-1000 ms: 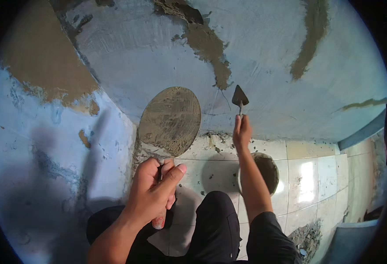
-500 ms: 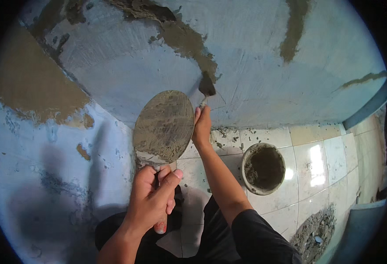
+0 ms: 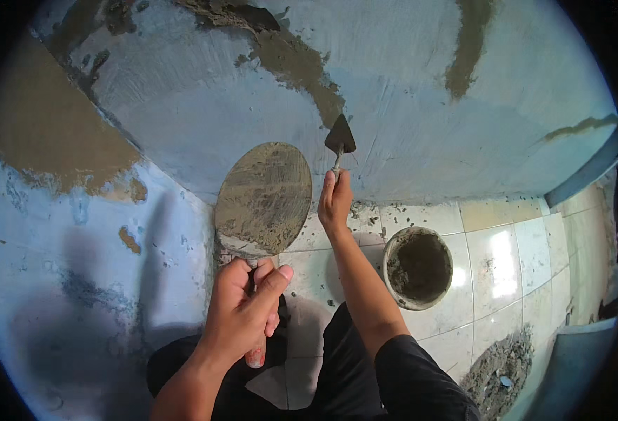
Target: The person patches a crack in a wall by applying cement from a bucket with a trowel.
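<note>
My left hand (image 3: pixel 247 302) is wrapped round the handle of an oval mortar board (image 3: pixel 264 200), whose flat face is smeared with grey-brown mortar, thickest near its lower edge. To its right, my right hand (image 3: pixel 335 200) grips the handle of a small pointed trowel (image 3: pixel 340 136). The trowel's blade points up at the wall, its tip at the lower end of a strip of wet mortar (image 3: pixel 298 67). Whether the tip touches the wall I cannot tell. The strip runs down the pale blue wall (image 3: pixel 421 133) from the upper left.
A round bucket (image 3: pixel 417 269) with mortar inside stands on the tiled floor right of my forearm. Farther right lies a heap of rubble (image 3: pixel 502 372). Crumbs of mortar dot the floor along the wall. A side wall (image 3: pixel 63 126) with a brown patch rises at left.
The trowel has shifted slightly right and turned, so its blade now shows broader and points more upright. My left hand and the mortar board have barely moved.
</note>
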A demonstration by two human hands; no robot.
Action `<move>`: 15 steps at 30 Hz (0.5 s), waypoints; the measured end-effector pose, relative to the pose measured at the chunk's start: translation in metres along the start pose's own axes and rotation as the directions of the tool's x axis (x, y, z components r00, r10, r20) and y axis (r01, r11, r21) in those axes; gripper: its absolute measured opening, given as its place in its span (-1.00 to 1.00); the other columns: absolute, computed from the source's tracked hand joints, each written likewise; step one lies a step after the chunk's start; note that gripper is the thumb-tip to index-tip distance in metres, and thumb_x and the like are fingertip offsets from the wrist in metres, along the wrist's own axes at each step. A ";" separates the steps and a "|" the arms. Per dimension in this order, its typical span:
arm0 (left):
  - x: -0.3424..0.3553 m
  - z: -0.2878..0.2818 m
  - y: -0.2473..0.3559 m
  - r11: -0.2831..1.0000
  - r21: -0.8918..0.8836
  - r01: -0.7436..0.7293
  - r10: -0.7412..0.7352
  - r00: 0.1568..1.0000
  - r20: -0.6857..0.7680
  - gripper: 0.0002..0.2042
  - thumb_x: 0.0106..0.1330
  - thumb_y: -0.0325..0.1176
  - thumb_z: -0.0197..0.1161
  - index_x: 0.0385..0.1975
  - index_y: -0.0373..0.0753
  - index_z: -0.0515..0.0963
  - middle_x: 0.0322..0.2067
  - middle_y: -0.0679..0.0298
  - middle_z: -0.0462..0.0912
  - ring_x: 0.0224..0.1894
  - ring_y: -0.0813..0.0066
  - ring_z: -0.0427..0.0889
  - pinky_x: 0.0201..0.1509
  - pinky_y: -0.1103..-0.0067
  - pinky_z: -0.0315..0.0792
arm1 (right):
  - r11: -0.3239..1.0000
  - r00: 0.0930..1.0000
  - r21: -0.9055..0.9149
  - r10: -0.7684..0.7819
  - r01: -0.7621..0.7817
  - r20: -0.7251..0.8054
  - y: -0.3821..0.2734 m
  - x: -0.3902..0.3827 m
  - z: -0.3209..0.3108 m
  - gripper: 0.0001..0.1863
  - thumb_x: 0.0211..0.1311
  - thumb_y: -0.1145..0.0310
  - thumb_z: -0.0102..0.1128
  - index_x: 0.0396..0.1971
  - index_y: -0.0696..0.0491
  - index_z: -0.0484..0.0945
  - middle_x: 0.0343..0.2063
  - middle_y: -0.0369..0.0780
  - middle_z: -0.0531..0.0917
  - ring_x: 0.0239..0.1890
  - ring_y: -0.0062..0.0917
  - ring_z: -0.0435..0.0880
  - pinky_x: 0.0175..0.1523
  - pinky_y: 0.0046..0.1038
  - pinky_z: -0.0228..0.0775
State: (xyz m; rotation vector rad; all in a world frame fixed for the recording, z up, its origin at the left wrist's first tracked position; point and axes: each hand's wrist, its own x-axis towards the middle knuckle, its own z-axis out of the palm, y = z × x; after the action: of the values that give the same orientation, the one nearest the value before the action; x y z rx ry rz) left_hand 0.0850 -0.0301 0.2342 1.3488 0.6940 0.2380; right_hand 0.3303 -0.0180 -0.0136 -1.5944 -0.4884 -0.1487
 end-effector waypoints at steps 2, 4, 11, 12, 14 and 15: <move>0.001 0.004 0.001 1.000 -0.009 -0.005 0.005 1.000 -0.002 -0.61 0.50 -0.33 0.26 -0.56 -0.11 0.23 -0.66 0.49 0.30 -0.71 0.77 0.32 -0.67 0.67 0.27 | 0.996 0.997 0.060 -0.060 0.063 -0.038 0.007 0.010 -0.007 -0.74 0.58 0.21 0.06 -0.24 0.10 0.43 -0.65 -0.19 0.42 -0.62 -0.42 0.34 -0.44 -0.29 0.24; 0.002 0.006 0.001 1.000 -0.014 -0.001 0.002 1.000 0.010 -0.61 0.50 -0.32 0.26 -0.56 -0.11 0.23 -0.67 0.49 0.30 -0.72 0.77 0.32 -0.67 0.67 0.26 | 0.998 0.998 0.032 -0.062 0.062 -0.023 0.015 0.018 -0.017 -0.73 0.57 0.20 0.08 -0.26 0.10 0.43 -0.65 -0.21 0.41 -0.61 -0.47 0.32 -0.43 -0.32 0.24; 0.010 -0.003 0.005 0.973 0.211 0.095 -0.089 0.995 -0.037 -0.65 0.50 -0.32 0.25 -0.51 -0.14 0.24 -0.70 0.41 0.33 -0.75 0.66 0.30 -0.67 0.60 0.24 | 0.815 0.888 0.460 0.137 -0.353 0.440 -0.070 0.006 -0.097 -0.66 0.65 0.14 -0.06 -0.32 0.06 0.44 -0.64 -0.37 0.39 -0.68 -0.70 0.29 -0.57 -0.57 0.22; 0.015 -0.006 -0.001 0.967 0.254 0.032 -0.032 0.999 -0.003 -0.64 0.50 -0.31 0.25 -0.51 -0.15 0.24 -0.70 0.42 0.33 -0.74 0.66 0.32 -0.67 0.59 0.24 | 0.779 0.839 0.471 0.125 -0.414 0.530 -0.083 0.002 -0.112 -0.63 0.66 0.11 -0.10 -0.31 0.06 0.45 -0.64 -0.39 0.38 -0.69 -0.73 0.27 -0.60 -0.61 0.20; 0.028 -0.007 -0.012 0.953 0.303 0.013 -0.025 0.999 0.036 -0.64 0.50 -0.30 0.26 -0.51 -0.15 0.25 -0.70 0.42 0.34 -0.74 0.66 0.32 -0.67 0.58 0.24 | 0.799 0.795 0.434 0.088 -0.415 0.600 -0.112 0.003 -0.140 -0.62 0.66 0.09 -0.11 -0.28 0.07 0.48 -0.64 -0.40 0.38 -0.70 -0.73 0.26 -0.60 -0.63 0.19; 0.031 -0.005 -0.011 0.933 0.359 -0.008 -0.023 0.996 0.081 -0.64 0.50 -0.29 0.26 -0.51 -0.16 0.25 -0.70 0.42 0.34 -0.74 0.66 0.32 -0.66 0.58 0.24 | 0.817 0.750 0.401 0.057 -0.414 0.659 -0.123 0.004 -0.152 -0.60 0.67 0.07 -0.13 -0.25 0.07 0.50 -0.64 -0.40 0.38 -0.70 -0.74 0.25 -0.59 -0.64 0.18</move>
State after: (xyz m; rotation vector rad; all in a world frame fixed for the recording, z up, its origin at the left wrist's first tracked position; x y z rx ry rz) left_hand 0.1039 -0.0116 0.2133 1.6952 0.6935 0.0462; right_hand 0.3157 -0.1647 0.1153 -1.1032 -0.7460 0.7051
